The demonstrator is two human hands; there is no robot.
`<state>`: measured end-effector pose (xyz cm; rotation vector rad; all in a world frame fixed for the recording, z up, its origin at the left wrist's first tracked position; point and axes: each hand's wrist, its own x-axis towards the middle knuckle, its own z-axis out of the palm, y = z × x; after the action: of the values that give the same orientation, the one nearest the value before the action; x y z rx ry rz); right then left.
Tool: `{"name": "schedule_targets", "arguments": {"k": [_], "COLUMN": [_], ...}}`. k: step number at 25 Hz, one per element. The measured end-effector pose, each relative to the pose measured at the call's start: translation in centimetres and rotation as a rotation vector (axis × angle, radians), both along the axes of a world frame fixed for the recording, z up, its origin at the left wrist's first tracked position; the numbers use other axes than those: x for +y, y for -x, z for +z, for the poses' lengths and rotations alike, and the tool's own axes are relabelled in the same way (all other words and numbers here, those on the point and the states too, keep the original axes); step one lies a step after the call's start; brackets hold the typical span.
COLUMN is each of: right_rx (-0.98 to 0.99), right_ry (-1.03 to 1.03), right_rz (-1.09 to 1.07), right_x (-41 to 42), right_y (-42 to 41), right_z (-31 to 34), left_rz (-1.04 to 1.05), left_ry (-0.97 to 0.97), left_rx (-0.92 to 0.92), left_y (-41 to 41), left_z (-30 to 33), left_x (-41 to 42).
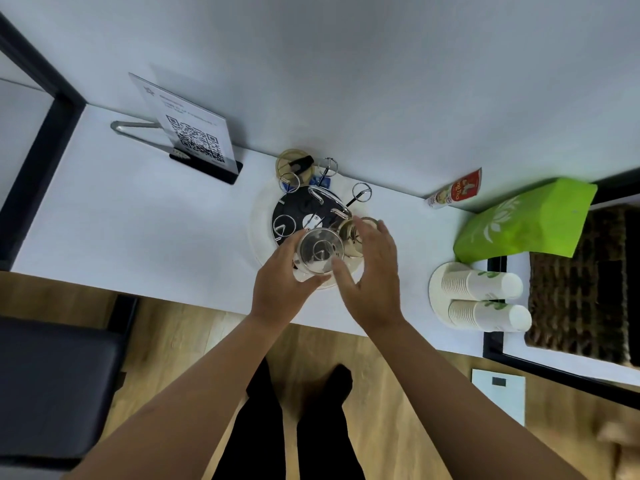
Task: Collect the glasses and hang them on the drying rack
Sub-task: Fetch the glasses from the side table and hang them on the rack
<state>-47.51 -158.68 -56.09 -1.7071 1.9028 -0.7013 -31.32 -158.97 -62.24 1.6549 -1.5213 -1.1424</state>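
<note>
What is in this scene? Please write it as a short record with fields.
left hand: holding clear glass over the drying rack
right hand: open, beside second glass
rack pegs: several free
counter: white
paper cups: two stacks lying right
green bag: far right
QR sign: back left

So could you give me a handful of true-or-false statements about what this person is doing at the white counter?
1. The left hand grips a clear glass over the drying rack. True.
2. The right hand is holding a paper cup. False: it is open beside an amber glass and holds nothing.
3. Two stacks of paper cups lie on their sides to the right. True.
4. The green bag sits left of the rack. False: it is on the right.
5. A QR code sign stands on the counter. True.
</note>
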Motion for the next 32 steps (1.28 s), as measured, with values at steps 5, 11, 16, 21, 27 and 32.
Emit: {"name": "schedule_targets", "arguments": {"k": [5, 11, 16, 21, 27, 32], "right_rx": [0.072, 0.14, 0.17, 0.183, 0.203, 0.209], "right_ry": [-0.057, -0.142, -0.15, -0.129, -0.139, -0.164], "right_rz": [-0.058, 0.015, 0.042, 0.083, 0.107, 0.114], "right_x": [-1.4, -2.4, -2.6, -2.2, -1.5, -1.6], "right_y": [1.6, 1.6, 1.9, 1.9, 1.6, 1.5], "right_z": [-0.5, -1.0, -1.0, -0.9, -0.8, -0.8], "left_rz": [0.014, -0.003, -0.023, -0.085, -0.101, -0.115], "left_ry": [-0.039, 0.009, 0.027, -0.001, -0.008, 0.008], "left_rx": [-0.041, -0.12, -0.191, -0.146, -0.125, -0.137], "left_y": [0.2, 0.6, 0.4, -0.8, -1.7, -1.4], "left_z": [-1.2, -1.6, -1.7, -1.8, -1.4, -1.5], "left_x": [0.0, -0.4, -0.7, -1.2, -1.4, -0.9]}}
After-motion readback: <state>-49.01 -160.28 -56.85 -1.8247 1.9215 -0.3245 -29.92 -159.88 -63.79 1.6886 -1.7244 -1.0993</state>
